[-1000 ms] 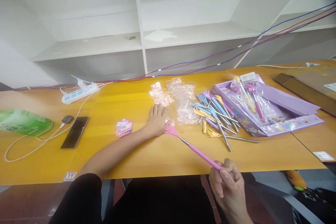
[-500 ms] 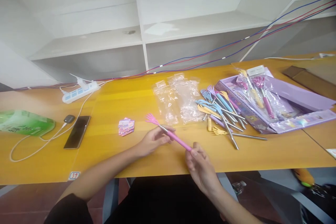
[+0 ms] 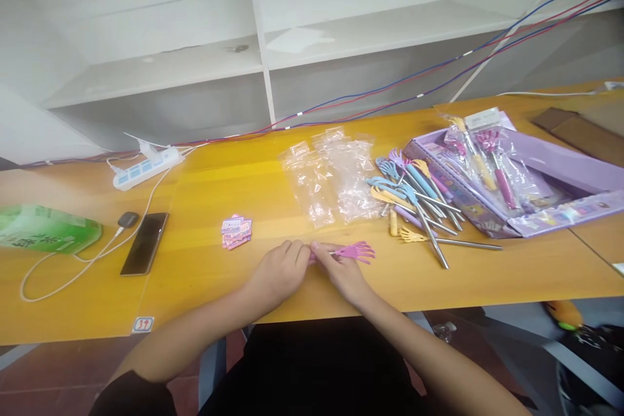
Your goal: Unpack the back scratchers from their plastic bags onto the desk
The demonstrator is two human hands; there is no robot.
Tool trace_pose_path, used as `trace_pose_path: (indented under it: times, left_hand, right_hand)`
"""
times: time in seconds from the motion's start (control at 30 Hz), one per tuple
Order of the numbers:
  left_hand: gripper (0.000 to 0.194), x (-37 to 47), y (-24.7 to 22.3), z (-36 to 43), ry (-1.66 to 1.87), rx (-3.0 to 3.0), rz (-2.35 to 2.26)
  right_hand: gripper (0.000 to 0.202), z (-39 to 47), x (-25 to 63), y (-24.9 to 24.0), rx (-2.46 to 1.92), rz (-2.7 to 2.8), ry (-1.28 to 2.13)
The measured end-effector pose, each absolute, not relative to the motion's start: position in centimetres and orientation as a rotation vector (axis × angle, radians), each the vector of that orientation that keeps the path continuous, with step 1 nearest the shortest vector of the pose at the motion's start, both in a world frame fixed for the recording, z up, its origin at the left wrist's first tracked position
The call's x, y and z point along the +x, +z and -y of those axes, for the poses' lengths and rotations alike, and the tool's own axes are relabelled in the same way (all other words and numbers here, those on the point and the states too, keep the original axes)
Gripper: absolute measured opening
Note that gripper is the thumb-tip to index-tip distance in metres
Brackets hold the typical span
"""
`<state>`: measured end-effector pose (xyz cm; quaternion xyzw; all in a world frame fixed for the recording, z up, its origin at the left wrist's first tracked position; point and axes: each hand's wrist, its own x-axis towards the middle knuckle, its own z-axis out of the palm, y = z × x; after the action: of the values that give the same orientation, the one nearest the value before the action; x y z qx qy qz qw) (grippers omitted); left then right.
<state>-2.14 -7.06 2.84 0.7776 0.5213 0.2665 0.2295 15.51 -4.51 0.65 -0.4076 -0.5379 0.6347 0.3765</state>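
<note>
My left hand (image 3: 285, 273) is closed round the handle end of a pink hand-shaped back scratcher (image 3: 358, 251). Its fingered head points right, past my right hand (image 3: 344, 273), which grips the same tool near its metal rod. Most of the handle is hidden by my fingers. Several clear plastic bags (image 3: 316, 188) lie behind my hands. To their right is a loose pile of blue, purple and yellow scratchers (image 3: 414, 192). A small stack of printed cards (image 3: 236, 232) rests to the left of my hands.
An open purple box (image 3: 487, 221) with bagged scratchers stands at the right. On the left are a phone (image 3: 145, 244), a white power strip (image 3: 149, 169), a cable and a green pouch (image 3: 53, 229). White shelving (image 3: 273, 68) backs the table.
The pink scratcher has swung round, its head now pointing right instead of left. My hands have come together, and my left hand has taken hold of the handle end.
</note>
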Motion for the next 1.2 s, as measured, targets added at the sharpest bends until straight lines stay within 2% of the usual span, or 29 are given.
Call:
trace_pose_path:
  times: [0.13,0.33,0.47,0.6,0.7,0.77,0.87,0.97,1.03,1.1,1.2]
  left_hand:
    - [0.033,-2.1,1.8,7.2,0.707,2.285,-1.463]
    - [0.041,-3.2,2.7,8.0,0.266,2.550,-1.238]
    - [0.039,-3.3,4.7,9.4,0.176,2.463,-1.077]
    - [0.037,-3.4,7.1,10.6,0.044,2.235,-1.044]
    - [0.034,-4.4,9.1,10.6,-0.041,1.985,-1.001]
    - [0.038,-5.5,9.7,10.3,-0.059,1.836,-0.997]
    - [0.047,-6.7,8.8,9.9,0.017,1.685,-1.019]
    - [0.051,-6.1,6.1,9.6,0.283,1.361,-1.026]
    - [0.052,-4.5,4.0,9.2,0.536,1.025,-0.987]
    - [0.051,-2.1,2.3,8.7,0.757,0.777,-0.923]
    - [0.044,1.9,0.9,8.0,0.866,0.479,-0.831]
  right_hand:
    - [0.062,5.2,14.7,-0.3,-1.172,1.166,1.740]
    - [0.056,6.4,17.8,0.9,-1.336,1.736,1.536]
    - [0.057,7.3,19.6,3.6,-1.141,1.934,1.541]
    - [0.048,7.8,21.0,6.2,-0.830,2.066,1.398]
    - [0.045,7.7,23.7,7.4,-0.742,2.085,1.262]
    - [0.044,7.4,26.1,7.9,-0.722,2.047,1.252]
    - [0.045,6.8,29.3,8.4,-0.649,1.726,1.255]
    - [0.049,6.3,30.1,8.3,-0.647,1.339,1.289]
    - [0.051,6.0,28.9,7.5,-0.708,1.265,1.407]
    - [0.045,5.9,26.7,5.9,-0.803,1.271,1.573]
    - [0.045,5.9,22.6,2.8,-0.990,1.304,1.667]
